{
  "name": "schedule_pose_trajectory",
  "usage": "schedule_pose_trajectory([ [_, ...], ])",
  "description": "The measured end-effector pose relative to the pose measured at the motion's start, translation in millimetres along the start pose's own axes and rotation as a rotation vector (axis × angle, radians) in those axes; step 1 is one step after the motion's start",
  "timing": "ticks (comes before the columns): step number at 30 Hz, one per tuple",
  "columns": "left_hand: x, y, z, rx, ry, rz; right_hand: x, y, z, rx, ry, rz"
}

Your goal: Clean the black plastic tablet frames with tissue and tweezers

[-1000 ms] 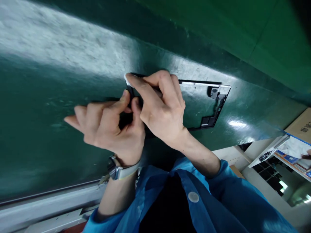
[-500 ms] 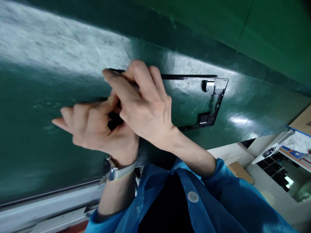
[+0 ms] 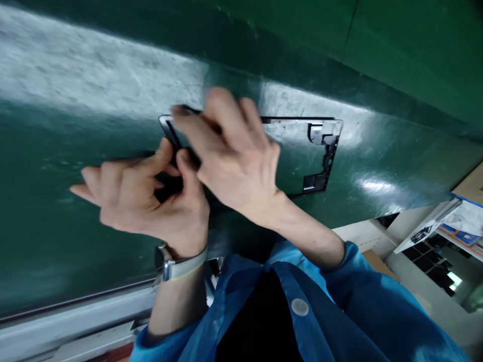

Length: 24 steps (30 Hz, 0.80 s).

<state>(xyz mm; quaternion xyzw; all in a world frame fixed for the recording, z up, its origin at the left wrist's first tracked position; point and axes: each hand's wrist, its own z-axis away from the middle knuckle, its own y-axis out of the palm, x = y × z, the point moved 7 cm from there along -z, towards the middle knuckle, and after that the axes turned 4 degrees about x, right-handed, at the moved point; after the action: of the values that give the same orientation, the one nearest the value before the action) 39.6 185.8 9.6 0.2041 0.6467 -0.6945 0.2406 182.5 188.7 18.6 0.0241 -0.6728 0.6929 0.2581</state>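
A thin black rectangular frame [image 3: 331,156], like the bezel of a laptop or tablet screen, lies on the green surface. Black fittings show along its right end. My left hand [image 3: 147,196], a watch on its wrist, pinches the frame's left side between thumb and index finger. Over the frame's left half is my right hand [image 3: 237,161], smeared by motion. Its fingers are curled together near the upper left corner, where a short dark edge shows behind them. What those fingertips hold, if anything, is hidden. Both hands also cover much of the frame's long sides.
The green tabletop [image 3: 94,261] is glossy, with bright reflections along its far part. A pale metal rail [image 3: 75,311] runs along its near edge. At the right stand a cardboard box [image 3: 470,183] and a white shelf [image 3: 426,226] with stacked items.
My right hand has shifted slightly right, uncovering the frame's upper left corner. My left hand and the frame have moved a little left.
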Motion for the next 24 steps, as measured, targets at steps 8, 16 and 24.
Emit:
schedule_pose_trajectory([
  [8, -0.8, -0.5, -2.5, 0.023, 0.016, -0.034, -39.0, -29.7, 1.0, 0.015, 0.078, -0.048],
  [16, -0.7, 0.5, -0.4, -0.021, 0.081, -0.028, -6.0, -8.8, -7.1, 0.166, -0.064, 0.057],
  [24, -0.8, 1.0, -1.8, 0.005, 0.092, -0.081, -24.9, -31.0, -2.0, -0.095, -0.086, 0.013],
])
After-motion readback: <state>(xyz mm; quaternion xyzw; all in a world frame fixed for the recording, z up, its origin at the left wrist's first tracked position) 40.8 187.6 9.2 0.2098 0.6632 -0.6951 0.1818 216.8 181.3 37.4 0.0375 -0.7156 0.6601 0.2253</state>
